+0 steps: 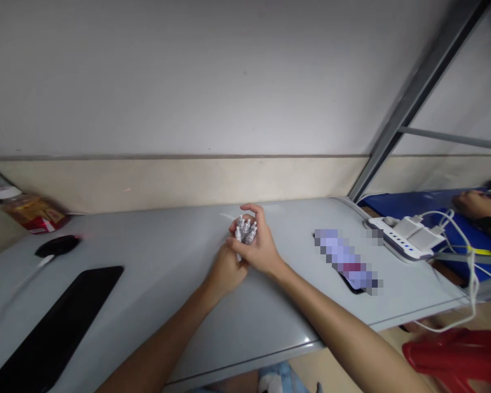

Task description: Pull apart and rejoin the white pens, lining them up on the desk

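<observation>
Over the middle of the grey table, a cluster of small silvery-white pieces with narrow tips (246, 231) sits between my two hands; their exact kind is too small to tell. My right hand (258, 246) curls around the cluster from the right, thumb across its near side and index finger bent above it. Against its lower left side, my left hand (225, 271) is closed, touching the right thumb. A bit of white shows between the two hands at the cluster's base. Most of the left fingers are hidden.
On the grey table (155, 240) lie a phone with a blurred screen (346, 261), a white power strip (401, 238), a long black flat object (61, 327), a black cabled device (57, 246) and a white-lidded jar (33, 212). Another person's hand (477, 204) rests beyond the metal frame, above a red stool (458, 355).
</observation>
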### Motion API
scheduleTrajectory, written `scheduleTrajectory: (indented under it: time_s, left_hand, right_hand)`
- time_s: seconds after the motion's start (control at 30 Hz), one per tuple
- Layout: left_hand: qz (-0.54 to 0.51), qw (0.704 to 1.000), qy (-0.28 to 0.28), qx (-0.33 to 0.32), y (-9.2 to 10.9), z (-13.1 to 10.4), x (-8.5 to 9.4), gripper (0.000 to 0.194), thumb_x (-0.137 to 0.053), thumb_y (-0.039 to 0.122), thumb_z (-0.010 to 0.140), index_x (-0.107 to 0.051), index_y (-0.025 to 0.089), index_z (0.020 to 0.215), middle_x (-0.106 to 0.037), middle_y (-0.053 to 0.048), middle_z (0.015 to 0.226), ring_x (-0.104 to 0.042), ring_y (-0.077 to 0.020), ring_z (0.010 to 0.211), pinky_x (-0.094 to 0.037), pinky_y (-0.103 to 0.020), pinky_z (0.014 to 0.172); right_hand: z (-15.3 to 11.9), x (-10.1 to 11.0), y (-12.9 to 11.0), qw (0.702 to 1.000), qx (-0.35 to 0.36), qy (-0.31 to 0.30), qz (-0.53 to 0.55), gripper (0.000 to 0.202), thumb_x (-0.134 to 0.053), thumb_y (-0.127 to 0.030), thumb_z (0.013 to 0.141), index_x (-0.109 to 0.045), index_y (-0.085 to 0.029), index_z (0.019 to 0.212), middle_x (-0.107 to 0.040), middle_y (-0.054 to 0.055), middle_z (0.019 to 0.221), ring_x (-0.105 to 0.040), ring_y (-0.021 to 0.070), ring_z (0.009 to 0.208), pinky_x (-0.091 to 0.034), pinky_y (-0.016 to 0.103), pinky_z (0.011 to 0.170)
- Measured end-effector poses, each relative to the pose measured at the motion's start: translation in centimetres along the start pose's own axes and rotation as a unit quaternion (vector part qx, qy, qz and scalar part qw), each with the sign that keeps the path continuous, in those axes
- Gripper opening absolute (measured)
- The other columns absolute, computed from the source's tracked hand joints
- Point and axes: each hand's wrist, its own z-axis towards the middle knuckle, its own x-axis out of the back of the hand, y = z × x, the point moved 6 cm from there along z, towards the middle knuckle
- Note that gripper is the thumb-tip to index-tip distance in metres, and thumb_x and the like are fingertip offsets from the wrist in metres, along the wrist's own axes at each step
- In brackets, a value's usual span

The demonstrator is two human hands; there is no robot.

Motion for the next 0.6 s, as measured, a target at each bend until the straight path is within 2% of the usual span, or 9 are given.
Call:
scheduleTrajectory:
  time_s: [0.13,0.27,0.47,0.6]
  left_hand:
    - [0.048,0.998,-0.005,0.031,-0.4,0.0,0.2,0.025,-0.05,0.007,0.071,-0.061,0.016,0.092,-0.068,-0.005,0.09,-0.064,-0.0202,0.083,-0.051,-0.029,0.073]
    - [0.049,0.997,-0.004,0.062,-0.9,-0.2,0.4,0.016,-0.054,0.011,0.071,-0.063,0.016,0.083,-0.07,-0.005,0.083,-0.065,-0.0198,0.077,-0.049,-0.026,0.065]
    - [-0.016,0.995,0.002,0.098,-1.1,-0.2,0.4,0.021,-0.061,0.015,0.067,-0.067,0.014,0.087,-0.072,-0.004,0.083,-0.065,-0.018,0.072,-0.049,-0.024,0.061]
    - [0.005,0.989,0.023,0.144,-1.2,-0.3,0.8,0.024,-0.065,0.017,0.062,-0.068,0.012,0.085,-0.072,-0.004,0.078,-0.065,-0.0185,0.069,-0.048,-0.024,0.059]
  right_hand:
    - [-0.1,-0.2,0.1,1.0,-0.004,-0.011,0.029,0.056,-0.057,-0.01,0.072,-0.036,-0.028,0.121,-0.058,0.0,0.093,-0.057,0.0136,0.075,-0.049,0.028,0.068]
    - [-0.2,-0.5,0.3,0.996,-0.018,-0.036,0.075,0.054,-0.054,-0.011,0.074,-0.034,-0.029,0.121,-0.056,0.0,0.097,-0.056,0.0119,0.07,-0.048,0.025,0.062]
    - [0.0,0.0,0.3,0.998,-0.019,-0.021,0.057,0.048,-0.056,-0.013,0.073,-0.04,-0.026,0.116,-0.057,0.0,0.089,-0.057,0.0143,0.075,-0.049,0.027,0.067]
    - [0.2,0.3,0.3,0.997,-0.025,-0.01,0.074,0.038,-0.058,-0.015,0.072,-0.046,-0.023,0.106,-0.055,-0.001,0.083,-0.056,0.014,0.072,-0.048,0.026,0.066]
